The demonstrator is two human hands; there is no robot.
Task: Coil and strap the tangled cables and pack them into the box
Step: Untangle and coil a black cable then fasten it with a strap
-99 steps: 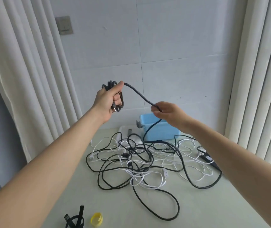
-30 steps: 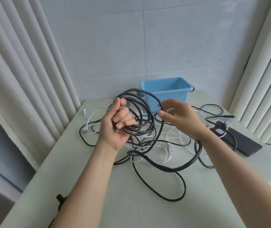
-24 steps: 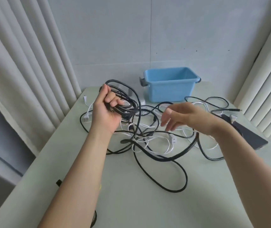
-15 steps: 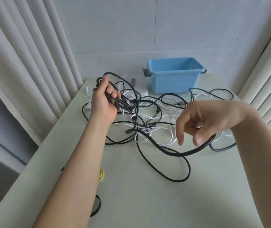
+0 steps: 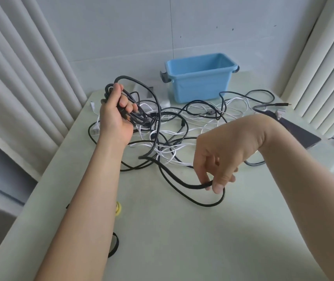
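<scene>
While a black strap and a yellow strap lie on the worktop beside the left forearm, the right hand pinches a thick black cable between thumb and fingers, low over the surface. Farther back, the left hand clenches a bundle of black loops over the tangle of black and white cables. Behind it stands the blue box.
</scene>
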